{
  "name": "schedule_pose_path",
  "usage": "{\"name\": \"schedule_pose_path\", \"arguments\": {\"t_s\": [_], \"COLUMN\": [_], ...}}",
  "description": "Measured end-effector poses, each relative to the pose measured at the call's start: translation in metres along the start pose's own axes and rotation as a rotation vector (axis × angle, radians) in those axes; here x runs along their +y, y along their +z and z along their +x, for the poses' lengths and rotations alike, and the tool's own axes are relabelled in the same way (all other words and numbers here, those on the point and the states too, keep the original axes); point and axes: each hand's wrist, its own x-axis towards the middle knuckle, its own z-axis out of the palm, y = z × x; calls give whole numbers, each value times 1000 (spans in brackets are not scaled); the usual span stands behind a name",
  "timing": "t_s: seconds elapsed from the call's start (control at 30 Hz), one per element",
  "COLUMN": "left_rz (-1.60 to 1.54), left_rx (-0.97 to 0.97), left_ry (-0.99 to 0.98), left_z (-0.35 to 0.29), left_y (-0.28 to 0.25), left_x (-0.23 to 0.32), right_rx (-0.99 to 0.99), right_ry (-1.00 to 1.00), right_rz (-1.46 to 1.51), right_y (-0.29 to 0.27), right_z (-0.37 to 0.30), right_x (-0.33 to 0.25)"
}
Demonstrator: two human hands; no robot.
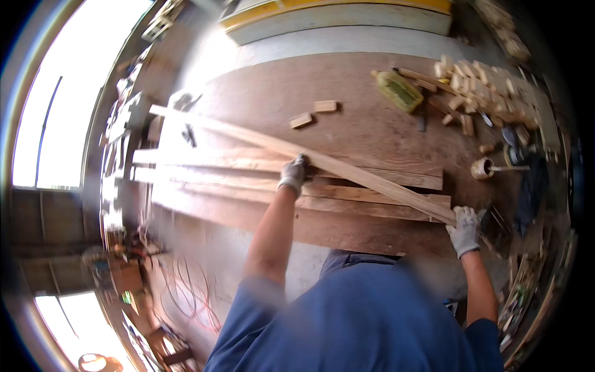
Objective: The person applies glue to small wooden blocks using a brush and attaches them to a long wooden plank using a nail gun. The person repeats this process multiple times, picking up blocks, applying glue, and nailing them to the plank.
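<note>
A long pale wooden board slants across the workbench, from the far left down to the near right. Wearing a grey-white glove, my left hand grips it near its middle; the fingertips are partly hidden at the board's edge. At the board's near right end, my gloved right hand is closed around it. Beneath lie a wide plank and a nearer plank, running left to right side by side with dark gaps between them.
Two small wood blocks lie beyond the boards on the brown bench top. A yellow-green plastic container is at the far right, beside a heap of wood offcuts. Nearer stands a pot with a stick. Cords trail on the floor.
</note>
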Motion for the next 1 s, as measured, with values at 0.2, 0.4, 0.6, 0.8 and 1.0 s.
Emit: {"name": "schedule_pose_path", "arguments": {"t_s": [0.2, 0.4, 0.6, 0.8, 1.0], "left_rz": [4, 120, 1088, 1481, 1397], "left_rx": [-18, -91, 143, -103, -371], "left_ry": [-56, -79, 903, 1271, 1168], "left_z": [-19, 0, -52, -20, -4], "left_y": [-4, -6, -10, -11, -16], "left_x": [-13, -11, 20, 45, 30], "right_rx": [-13, -85, 69, 50, 105], "right_ry": [29, 158, 193, 262, 142], "right_rz": [-69, -75, -131, -99, -24], "right_y": [-6, 1, 1, 43, 48], "right_z": [-4, 9, -4, -5, -17], "right_x": [-1, -6, -34, -6, -6]}}
